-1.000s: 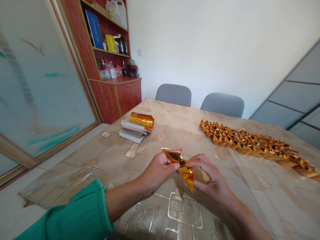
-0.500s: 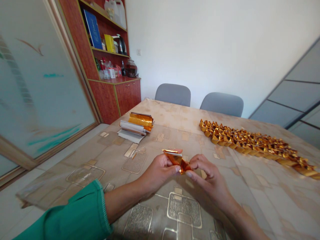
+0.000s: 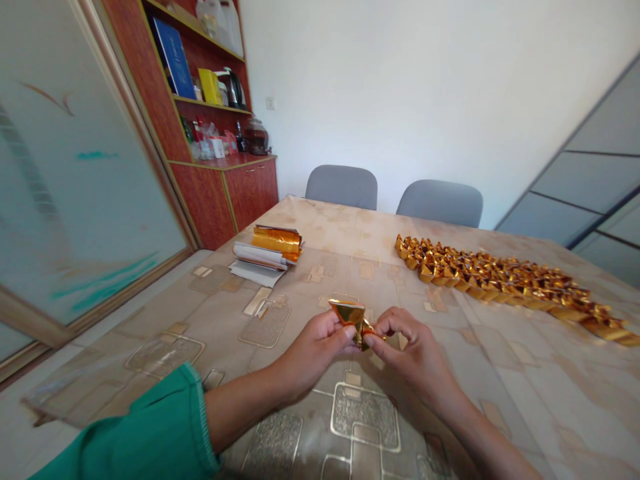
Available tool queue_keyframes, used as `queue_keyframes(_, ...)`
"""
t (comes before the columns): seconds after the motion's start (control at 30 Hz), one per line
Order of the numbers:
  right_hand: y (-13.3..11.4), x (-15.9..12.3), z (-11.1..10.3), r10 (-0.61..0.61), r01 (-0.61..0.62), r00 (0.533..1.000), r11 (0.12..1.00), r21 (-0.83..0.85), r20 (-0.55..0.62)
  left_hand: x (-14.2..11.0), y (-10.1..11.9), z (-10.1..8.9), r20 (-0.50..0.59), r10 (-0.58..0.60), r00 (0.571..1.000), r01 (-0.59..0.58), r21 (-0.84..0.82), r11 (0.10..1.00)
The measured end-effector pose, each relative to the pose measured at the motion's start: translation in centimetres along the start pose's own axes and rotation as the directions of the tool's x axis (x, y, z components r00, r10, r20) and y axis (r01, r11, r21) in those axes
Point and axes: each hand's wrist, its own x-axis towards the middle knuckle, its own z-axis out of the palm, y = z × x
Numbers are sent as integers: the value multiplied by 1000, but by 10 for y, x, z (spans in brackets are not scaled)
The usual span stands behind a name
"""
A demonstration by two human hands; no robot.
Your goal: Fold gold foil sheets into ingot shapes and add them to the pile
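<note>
A small piece of folded gold foil paper (image 3: 352,316) is held above the table between my two hands. My left hand (image 3: 325,340) pinches its left side, thumb in front and fingers behind. At its lower right corner, the thumb and index finger of my right hand (image 3: 407,337) grip the foil. The upper left part flares into a triangle with a pale edge along its top. Where the fingers press, the folds are hidden.
Rolled gold and white paper sheets (image 3: 267,253) lie at the table's left. Rows of folded gold foil pieces (image 3: 500,280) stretch along the right. A patterned cloth covers the table (image 3: 345,223). Two grey chairs (image 3: 341,185) stand behind it, with a red cabinet (image 3: 253,190) at back left.
The foil piece has turned slightly, so more of its triangular front shows. My right thumb and fingers have shifted a little left along it. The whole view has moved slightly.
</note>
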Motion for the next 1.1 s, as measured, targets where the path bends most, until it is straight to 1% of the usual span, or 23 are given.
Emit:
queue_keyframes(0.13,-2,0,-3,-12,13,1000,999,-44,25,-2,1,3,11,-5,1000,5,20,1000)
queue_keyframes(0.27,-7,0,-6,-39,52,995,988,-148,88,-3,1,5,-11,-31,999,31,38,999)
queue_keyframes(0.4,-11,0,-4,-74,100,991,962,-256,110,-3,-2,4,0,-52,999,52,81,995)
queue_keyframes(0.47,-12,0,-2,-95,126,988,948,-293,119,-3,-3,3,-16,-55,998,57,100,993)
queue_keyframes(0.53,-13,-1,0,-113,147,986,936,-320,122,-2,-3,3,-17,-64,998,65,81,995)
queue_keyframes(0.67,-12,-3,3,-185,218,975,895,-389,122,-2,-1,4,53,-103,993,104,-26,994)
queue_keyframes(0.77,-11,-3,5,-227,262,965,866,-425,134,-2,1,5,62,-139,988,143,-62,988)
queue_keyframes(0.83,-11,-3,5,-224,256,966,883,-392,127,-2,3,6,45,-157,986,161,-75,984)
queue_keyframes(0.9,-12,-2,3,-204,226,974,926,-303,103,-2,3,6,4,-157,988,157,-93,983)
queue_keyframes(0.97,-13,-2,1,-163,165,986,968,-187,25,-1,3,7,-58,-131,990,124,-123,985)
queue_keyframes(1.03,-12,-2,-1,-64,58,994,996,-67,-92,0,3,7,-122,-83,989,63,-162,985)
queue_keyframes(1.07,-11,-2,0,8,-8,991,1000,-2,-135,0,3,7,-150,-57,987,30,-177,984)
queue_keyframes(1.1,-10,-3,0,85,-76,985,995,65,-147,0,2,8,-172,-34,984,1,-186,983)
